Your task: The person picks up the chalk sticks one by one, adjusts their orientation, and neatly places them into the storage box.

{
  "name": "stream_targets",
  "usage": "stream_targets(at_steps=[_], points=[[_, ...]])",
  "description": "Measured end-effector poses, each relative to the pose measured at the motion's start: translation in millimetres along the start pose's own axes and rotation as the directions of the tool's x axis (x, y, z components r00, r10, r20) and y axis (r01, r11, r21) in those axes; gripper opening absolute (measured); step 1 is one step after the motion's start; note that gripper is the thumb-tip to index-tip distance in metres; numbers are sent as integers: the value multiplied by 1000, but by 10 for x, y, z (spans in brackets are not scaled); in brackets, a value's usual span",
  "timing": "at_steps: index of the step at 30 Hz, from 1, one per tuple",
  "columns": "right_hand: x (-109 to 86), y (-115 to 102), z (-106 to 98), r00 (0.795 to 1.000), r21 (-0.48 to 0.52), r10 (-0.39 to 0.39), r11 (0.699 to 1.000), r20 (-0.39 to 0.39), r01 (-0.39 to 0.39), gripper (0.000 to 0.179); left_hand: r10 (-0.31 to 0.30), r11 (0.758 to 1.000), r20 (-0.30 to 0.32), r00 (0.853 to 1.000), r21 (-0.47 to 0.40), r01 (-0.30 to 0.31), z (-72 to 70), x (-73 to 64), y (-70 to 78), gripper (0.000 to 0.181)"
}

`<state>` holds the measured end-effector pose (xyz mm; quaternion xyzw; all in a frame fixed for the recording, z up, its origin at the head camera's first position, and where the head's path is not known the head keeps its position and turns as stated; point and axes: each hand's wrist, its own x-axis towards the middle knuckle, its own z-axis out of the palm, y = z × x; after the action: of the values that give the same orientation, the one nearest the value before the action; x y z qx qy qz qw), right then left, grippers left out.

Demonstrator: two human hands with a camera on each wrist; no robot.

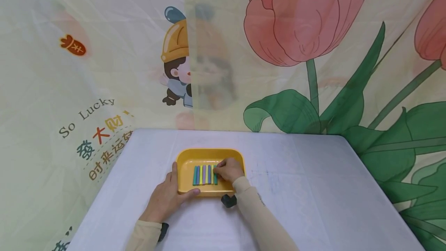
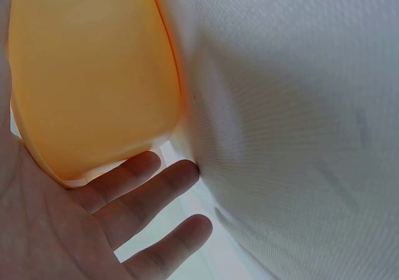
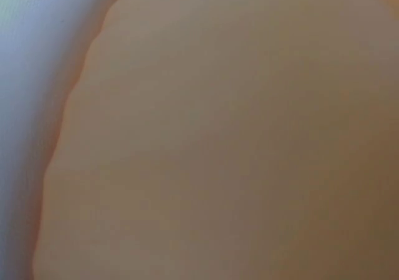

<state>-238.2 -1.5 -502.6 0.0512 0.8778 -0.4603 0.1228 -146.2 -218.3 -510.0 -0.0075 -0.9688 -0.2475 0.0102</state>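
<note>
A yellow tray (image 1: 186, 158) stands on the table with a row of thin coloured sticks (image 1: 203, 175) in it, green, blue, yellow and purple, side by side. My left hand (image 1: 167, 196) rests against its near left corner, thumb across the front rim and fingers extended along the left side. In the left wrist view, those fingers (image 2: 140, 208) lie loosely straight by the tray's outer wall (image 2: 100, 74). Inside the tray, my right hand (image 1: 230, 170) pinches the upper end of the rightmost green stick (image 1: 215, 179). A blurred beige surface fills most of the right wrist view.
A white cloth (image 1: 299, 189) covers the table, with faint marks right of the tray. Behind it hangs a printed curtain (image 1: 216, 88) with tulips and a cartoon figure. Black wrist devices (image 1: 229, 200) sit at both cuffs, close to the tray's front on the right.
</note>
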Motion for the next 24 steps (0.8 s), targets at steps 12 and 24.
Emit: stream_targets(at_steps=[12, 24], points=[[-163, -139, -209, 975, -30, -222, 975, -27, 221, 26, -3, 1000, 9, 1000, -3, 3, 6, 9, -13, 134], [-371, 263, -827, 811, -259, -504, 860, -296, 439, 31, -6, 1000, 1, 1000, -8, 6, 5, -11, -11, 135]])
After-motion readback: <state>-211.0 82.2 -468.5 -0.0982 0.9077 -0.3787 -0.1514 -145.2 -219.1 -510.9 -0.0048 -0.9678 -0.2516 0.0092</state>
